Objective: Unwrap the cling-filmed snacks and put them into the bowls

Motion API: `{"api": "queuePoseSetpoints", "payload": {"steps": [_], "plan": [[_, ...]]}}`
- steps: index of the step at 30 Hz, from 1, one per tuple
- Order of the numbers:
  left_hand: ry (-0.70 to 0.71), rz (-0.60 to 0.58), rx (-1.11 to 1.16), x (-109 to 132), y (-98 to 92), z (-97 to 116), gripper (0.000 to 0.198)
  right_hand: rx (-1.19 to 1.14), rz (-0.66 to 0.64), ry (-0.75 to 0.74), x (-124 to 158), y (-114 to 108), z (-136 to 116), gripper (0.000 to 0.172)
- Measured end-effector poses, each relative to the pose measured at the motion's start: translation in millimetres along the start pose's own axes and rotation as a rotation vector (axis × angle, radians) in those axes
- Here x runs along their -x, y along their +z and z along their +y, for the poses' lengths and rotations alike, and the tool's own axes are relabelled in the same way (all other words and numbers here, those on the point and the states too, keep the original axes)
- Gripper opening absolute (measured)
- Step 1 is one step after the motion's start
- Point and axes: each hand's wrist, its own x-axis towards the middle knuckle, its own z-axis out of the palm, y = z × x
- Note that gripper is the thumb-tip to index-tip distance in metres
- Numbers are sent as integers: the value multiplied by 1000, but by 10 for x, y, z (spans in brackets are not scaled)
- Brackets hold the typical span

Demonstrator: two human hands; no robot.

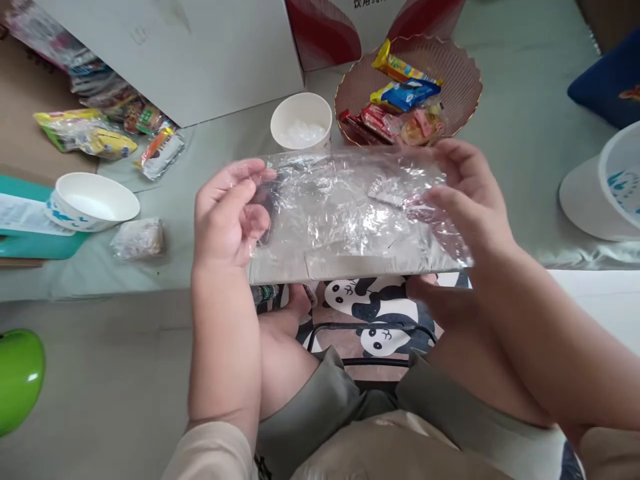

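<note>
A crinkled clear plastic bag (pixel 345 213) is stretched flat between both my hands above the table's front edge. My left hand (pixel 227 213) pinches its left edge with thumb and fingers closed on the film. My right hand (pixel 463 193) grips the right edge, fingers curled over the plastic. Just behind the bag stand a white paper cup (pixel 301 121) and a ribbed brown bowl (pixel 463 73) holding several wrapped snacks.
A white paper bowl (pixel 90 201) and a small wrapped packet (pixel 137 238) lie at the left. Snack packets (pixel 100 137) pile by a grey box (pixel 200 53). Another white bowl (pixel 617 177) sits at the right edge. A green object (pixel 17 377) is low left.
</note>
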Motion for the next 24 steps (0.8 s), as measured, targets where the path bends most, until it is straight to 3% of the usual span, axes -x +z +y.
{"api": "queuePoseSetpoints", "payload": {"steps": [4,8,13,15,19,22,24], "plan": [[12,29,-37,-118,-102,-176,12,-34,-58,209,17,0,95,54],[-44,33,-104,-160,-196,-255,19,81,-114,214,48,14,146,62],[-104,37,-180,-172,-273,-287,15,362,-90,193,32,47,169,17],[-135,46,-217,-173,-291,-286,14,411,-72,203,19,58,166,7],[-176,92,-311,-173,-303,-291,13,454,-22,269,15,81,145,9],[-226,93,-410,-173,-300,-314,14,633,-8,288,19,65,141,25],[-235,98,-459,-177,-297,-333,18,782,-21,209,15,28,149,35]]}}
